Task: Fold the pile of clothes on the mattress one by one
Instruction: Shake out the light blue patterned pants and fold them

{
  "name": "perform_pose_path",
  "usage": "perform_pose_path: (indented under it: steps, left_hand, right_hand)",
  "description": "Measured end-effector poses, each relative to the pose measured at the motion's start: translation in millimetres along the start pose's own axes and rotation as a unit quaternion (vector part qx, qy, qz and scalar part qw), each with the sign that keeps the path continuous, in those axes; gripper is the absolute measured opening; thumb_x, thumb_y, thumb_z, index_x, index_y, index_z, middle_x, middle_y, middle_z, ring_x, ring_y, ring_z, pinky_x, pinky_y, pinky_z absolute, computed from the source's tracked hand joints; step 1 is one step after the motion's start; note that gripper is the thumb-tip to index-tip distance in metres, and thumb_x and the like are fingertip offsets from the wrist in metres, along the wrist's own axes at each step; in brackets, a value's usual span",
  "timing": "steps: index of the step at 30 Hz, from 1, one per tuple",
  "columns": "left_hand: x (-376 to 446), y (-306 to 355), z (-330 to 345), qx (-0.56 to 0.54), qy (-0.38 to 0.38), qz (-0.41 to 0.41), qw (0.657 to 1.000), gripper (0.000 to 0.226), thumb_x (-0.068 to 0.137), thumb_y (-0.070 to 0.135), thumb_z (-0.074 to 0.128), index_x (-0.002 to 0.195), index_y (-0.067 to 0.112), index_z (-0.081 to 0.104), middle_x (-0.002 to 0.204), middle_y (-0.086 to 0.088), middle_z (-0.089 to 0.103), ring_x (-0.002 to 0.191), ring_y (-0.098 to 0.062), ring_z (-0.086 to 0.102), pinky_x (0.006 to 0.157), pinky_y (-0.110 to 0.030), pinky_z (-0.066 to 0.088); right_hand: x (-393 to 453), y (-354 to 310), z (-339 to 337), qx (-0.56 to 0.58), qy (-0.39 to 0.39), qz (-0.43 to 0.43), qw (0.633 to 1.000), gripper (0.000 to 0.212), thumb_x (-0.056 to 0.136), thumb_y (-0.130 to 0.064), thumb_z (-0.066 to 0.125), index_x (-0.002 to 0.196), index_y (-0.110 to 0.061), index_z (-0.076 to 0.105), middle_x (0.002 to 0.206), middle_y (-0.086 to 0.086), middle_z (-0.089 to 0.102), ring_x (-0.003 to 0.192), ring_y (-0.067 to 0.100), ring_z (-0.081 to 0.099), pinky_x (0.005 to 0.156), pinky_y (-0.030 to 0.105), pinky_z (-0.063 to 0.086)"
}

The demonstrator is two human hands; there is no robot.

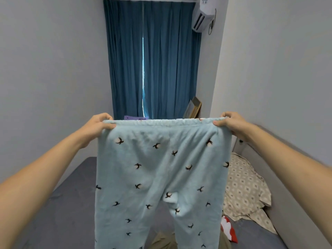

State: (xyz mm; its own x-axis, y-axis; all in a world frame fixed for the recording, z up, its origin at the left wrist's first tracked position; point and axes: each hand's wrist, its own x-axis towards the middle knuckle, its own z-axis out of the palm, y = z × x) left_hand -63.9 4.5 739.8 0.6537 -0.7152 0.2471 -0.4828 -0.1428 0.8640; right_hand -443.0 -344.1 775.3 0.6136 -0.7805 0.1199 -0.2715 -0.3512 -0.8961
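We've got the light-blue pajama pants (158,177) up in the air at centre frame, waistband stretched flat between both hands. Our left hand (98,125) pinches the waistband's left corner, fingers closed over the fabric; our right hand (231,124) pinches the right corner likewise. Both legs hang straight down over the grey mattress (71,203), with the patterned cloth (246,191) lower right.

Single head-worn view, facing forward over mattress (53,203) toward curtain (152,60).
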Motion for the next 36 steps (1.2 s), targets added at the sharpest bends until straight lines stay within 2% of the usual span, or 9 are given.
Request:
perform_pose_path:
  steps: [5, 9, 13, 18, 22, 24, 28, 32, 36]
  left_hand:
    - [0, 5, 56, 0.002, 0.011, -0.038, 0.999, 0.02, 0.09, 0.018, 0.067, 0.088, 0.026, 0.049, 0.094, 0.005, 0.056, 0.079, -0.017, 0.046, 0.064, -0.035, 0.031]
    - [2, 7, 91, -0.009, 0.064, -0.092, 0.994, 0.021, 0.086, 0.011, 0.066, 0.088, 0.02, 0.047, 0.084, -0.002, 0.053, 0.076, -0.022, 0.044, 0.059, -0.033, 0.032]
    - [-3, 17, 119, 0.024, 0.118, -0.113, 0.986, 0.015, 0.082, 0.014, 0.065, 0.088, 0.019, 0.052, 0.091, -0.005, 0.062, 0.082, -0.027, 0.053, 0.071, -0.035, 0.042]
    - [-12, 46, 151, -0.013, 0.093, -0.009, 0.996, 0.015, 0.082, 0.018, 0.07, 0.091, 0.016, 0.059, 0.098, 0.003, 0.065, 0.085, -0.019, 0.058, 0.063, -0.029, 0.042]
    - [-18, 66, 161, -0.075, 0.062, 0.066, 0.993, 0.026, 0.083, 0.03, 0.079, 0.093, 0.018, 0.058, 0.113, -0.012, 0.071, 0.091, -0.026, 0.067, 0.081, -0.042, 0.054]
    - [-18, 72, 159, -0.068, 0.04, 0.094, 0.992, 0.025, 0.086, 0.04, 0.075, 0.096, 0.025, 0.058, 0.107, -0.014, 0.07, 0.083, -0.023, 0.062, 0.079, -0.041, 0.051]
    - [-25, 77, 153, -0.071, -0.042, 0.131, 0.988, 0.055, 0.075, 0.067, 0.08, 0.111, 0.033, 0.055, 0.101, 0.009, 0.071, 0.096, -0.006, 0.067, 0.088, -0.029, 0.054]
    - [-31, 77, 154, 0.014, -0.011, 0.19, 0.982, 0.058, 0.074, 0.043, 0.092, 0.113, 0.032, 0.051, 0.097, 0.022, 0.07, 0.089, 0.003, 0.066, 0.072, -0.011, 0.05]
    - [-29, 76, 146, 0.012, -0.007, 0.21, 0.978, 0.032, 0.089, 0.019, 0.079, 0.109, 0.025, 0.054, 0.088, -0.007, 0.069, 0.069, -0.006, 0.053, 0.066, -0.024, 0.045]
  right_hand:
    - [1, 3, 42, -0.003, 0.009, 0.049, 0.999, 0.029, 0.081, -0.01, 0.078, 0.074, -0.022, 0.053, 0.088, 0.006, 0.06, 0.081, 0.022, 0.053, 0.067, 0.031, 0.041]
    - [1, 4, 68, -0.014, 0.058, 0.077, 0.995, 0.02, 0.076, -0.007, 0.076, 0.072, -0.015, 0.058, 0.088, 0.008, 0.059, 0.08, 0.024, 0.053, 0.064, 0.029, 0.042]
    - [-2, -1, 94, 0.004, 0.068, 0.091, 0.994, 0.021, 0.072, -0.006, 0.072, 0.081, -0.014, 0.055, 0.085, 0.011, 0.051, 0.079, 0.026, 0.047, 0.068, 0.036, 0.037]
    - [-15, -29, 135, 0.072, 0.006, 0.026, 0.997, 0.015, 0.074, -0.003, 0.075, 0.077, -0.015, 0.068, 0.077, 0.008, 0.059, 0.071, 0.023, 0.053, 0.061, 0.035, 0.043]
    - [-30, -55, 153, 0.149, -0.069, -0.019, 0.986, 0.01, 0.076, -0.002, 0.075, 0.086, -0.007, 0.076, 0.077, 0.004, 0.067, 0.066, 0.016, 0.068, 0.061, 0.03, 0.058]
    - [-32, -63, 152, 0.173, -0.092, -0.015, 0.98, 0.018, 0.077, -0.001, 0.069, 0.095, -0.001, 0.072, 0.082, 0.012, 0.069, 0.067, 0.02, 0.071, 0.065, 0.033, 0.062]
    - [-31, -70, 143, 0.209, -0.122, 0.012, 0.97, 0.031, 0.078, 0.001, 0.064, 0.107, 0.008, 0.072, 0.089, 0.02, 0.077, 0.073, 0.028, 0.076, 0.075, 0.038, 0.064]
    - [-30, -69, 139, 0.225, -0.16, 0.003, 0.961, 0.035, 0.08, 0.009, 0.06, 0.113, 0.004, 0.07, 0.1, 0.025, 0.077, 0.091, 0.037, 0.078, 0.079, 0.041, 0.065]
    - [-27, -56, 131, 0.145, -0.174, -0.076, 0.971, 0.036, 0.083, 0.008, 0.065, 0.115, -0.006, 0.076, 0.097, 0.006, 0.078, 0.093, 0.018, 0.076, 0.083, 0.032, 0.063]
